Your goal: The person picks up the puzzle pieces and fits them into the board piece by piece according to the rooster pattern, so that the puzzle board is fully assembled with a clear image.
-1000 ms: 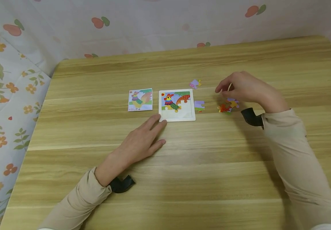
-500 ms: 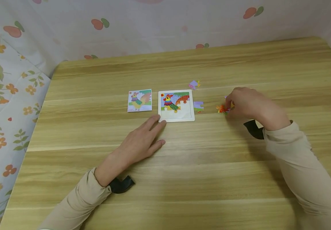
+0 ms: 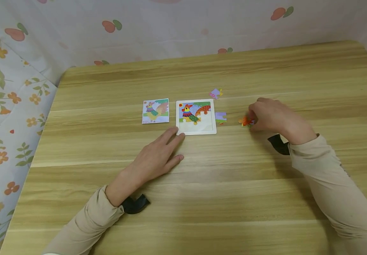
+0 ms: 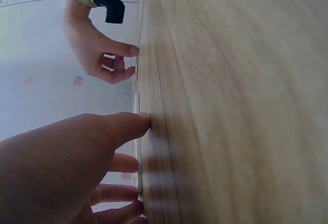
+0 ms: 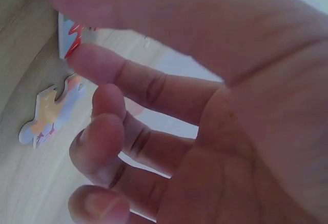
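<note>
My left hand rests with its fingertips at the lower left corner of a white puzzle tray. The tray holds a partly assembled rooster picture, its lower part bare. To the right, my right hand is down at a small group of loose jigsaw pieces. Between thumb and index finger it pinches a puzzle piece with red and green print, standing on edge in the right wrist view. Another jigsaw piece, orange and lilac, lies beside the fingers. Part of the group is hidden under the hand in the head view.
A square rooster picture card lies left of the tray. One lilac puzzle piece lies close to the tray's right side, and another puzzle piece sits behind its upper right corner. A patterned curtain hangs behind the wooden table.
My right hand has come down and nearer from above the loose pieces, and its thumb and index finger now pinch one of them. My left hand stays at the tray's corner.
</note>
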`<state>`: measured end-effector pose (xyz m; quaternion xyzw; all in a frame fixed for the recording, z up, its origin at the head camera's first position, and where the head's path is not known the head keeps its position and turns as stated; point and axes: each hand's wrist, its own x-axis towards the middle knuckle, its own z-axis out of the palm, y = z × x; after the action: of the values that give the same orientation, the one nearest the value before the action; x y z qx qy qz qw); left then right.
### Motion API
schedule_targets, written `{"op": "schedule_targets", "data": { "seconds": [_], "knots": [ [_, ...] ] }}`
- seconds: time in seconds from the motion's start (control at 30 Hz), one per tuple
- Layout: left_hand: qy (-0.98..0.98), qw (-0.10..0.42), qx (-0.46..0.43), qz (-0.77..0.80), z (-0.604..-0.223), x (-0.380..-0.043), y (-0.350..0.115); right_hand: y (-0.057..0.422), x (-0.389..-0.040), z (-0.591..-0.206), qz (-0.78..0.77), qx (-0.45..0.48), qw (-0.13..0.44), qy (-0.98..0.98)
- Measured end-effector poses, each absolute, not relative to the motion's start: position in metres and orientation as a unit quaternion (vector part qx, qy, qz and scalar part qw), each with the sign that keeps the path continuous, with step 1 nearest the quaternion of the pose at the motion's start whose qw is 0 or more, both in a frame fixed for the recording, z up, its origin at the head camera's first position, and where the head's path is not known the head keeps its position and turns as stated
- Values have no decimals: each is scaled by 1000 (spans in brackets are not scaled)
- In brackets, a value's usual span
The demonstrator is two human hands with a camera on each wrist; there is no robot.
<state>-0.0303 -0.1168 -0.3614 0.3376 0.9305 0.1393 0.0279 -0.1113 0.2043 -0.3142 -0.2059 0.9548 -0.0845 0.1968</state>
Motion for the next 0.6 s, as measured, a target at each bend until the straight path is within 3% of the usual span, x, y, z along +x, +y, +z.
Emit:
{"op": "schedule_targets", "data": {
  "seconds": [0.6],
  "knots": [
    [929, 28, 341, 139, -361, -31, -116, 195, -109, -304, -136, -223, 171, 950]
  ]
}}
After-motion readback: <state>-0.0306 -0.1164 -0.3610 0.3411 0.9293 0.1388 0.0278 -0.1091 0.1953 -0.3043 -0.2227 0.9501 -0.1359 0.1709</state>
